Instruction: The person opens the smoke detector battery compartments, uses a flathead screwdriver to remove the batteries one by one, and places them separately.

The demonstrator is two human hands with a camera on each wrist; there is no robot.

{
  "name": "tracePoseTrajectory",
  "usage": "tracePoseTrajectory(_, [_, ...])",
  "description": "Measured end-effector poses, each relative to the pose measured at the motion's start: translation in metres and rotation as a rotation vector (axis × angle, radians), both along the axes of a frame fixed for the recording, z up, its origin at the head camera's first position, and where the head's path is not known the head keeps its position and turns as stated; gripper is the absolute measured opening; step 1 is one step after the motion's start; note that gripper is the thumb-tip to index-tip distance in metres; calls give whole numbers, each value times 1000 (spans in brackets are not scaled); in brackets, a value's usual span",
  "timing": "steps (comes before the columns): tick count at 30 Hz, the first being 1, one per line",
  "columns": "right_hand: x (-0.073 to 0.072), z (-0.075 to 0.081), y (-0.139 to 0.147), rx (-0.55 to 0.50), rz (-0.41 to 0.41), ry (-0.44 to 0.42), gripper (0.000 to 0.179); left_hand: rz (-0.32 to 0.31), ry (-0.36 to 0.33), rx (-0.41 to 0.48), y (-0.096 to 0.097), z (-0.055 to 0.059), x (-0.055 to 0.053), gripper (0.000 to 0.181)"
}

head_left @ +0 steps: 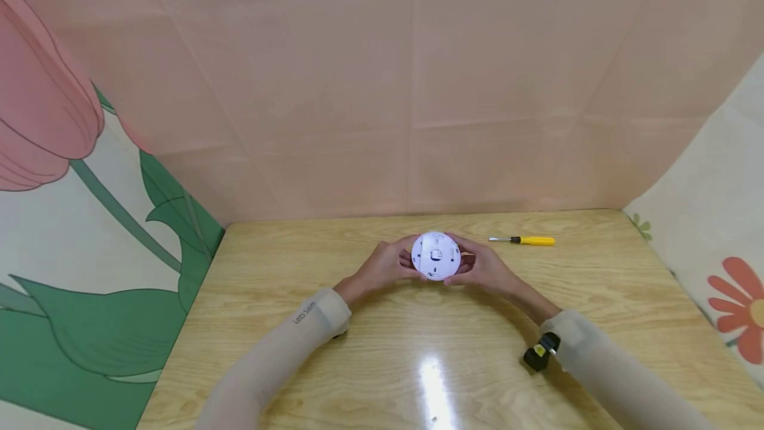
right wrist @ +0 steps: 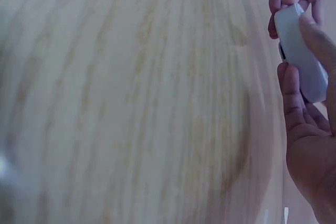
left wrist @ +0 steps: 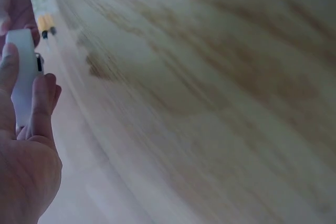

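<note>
A round white plastic device, shaped like a smoke detector, is held up between both hands above the table. Small slots and a central opening mark the face seen in the head view. My left hand grips its left rim, while the right hand holds the opposite side. Edge-on in the left wrist view, the device sits between the left thumb and fingers. From the right wrist, its pale side shows between the right thumb and fingers, with a small dark part on the far face.
Right of the hands, a yellow-handled screwdriver lies near the back of the wood-grain table. A pink-beige cloth backdrop rises behind the table, with flower-patterned cloth on both sides. A black wrist camera hangs at the right cuff.
</note>
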State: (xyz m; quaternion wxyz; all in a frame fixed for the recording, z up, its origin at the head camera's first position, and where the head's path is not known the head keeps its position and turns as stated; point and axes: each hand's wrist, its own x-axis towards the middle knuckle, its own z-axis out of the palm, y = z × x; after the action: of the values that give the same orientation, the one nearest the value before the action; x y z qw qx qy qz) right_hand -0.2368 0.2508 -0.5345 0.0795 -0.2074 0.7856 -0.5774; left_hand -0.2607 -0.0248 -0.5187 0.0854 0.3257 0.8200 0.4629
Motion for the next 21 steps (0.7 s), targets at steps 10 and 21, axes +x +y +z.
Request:
tracePoseTrajectory(10, [0, -3, -2, 65, 5, 3, 101, 2, -5, -45, -1, -3, 0, 78])
tracePoseTrajectory(21, [-2, -7, -2, 70, 32, -12, 95, -3, -122, -16, -1, -3, -1, 75])
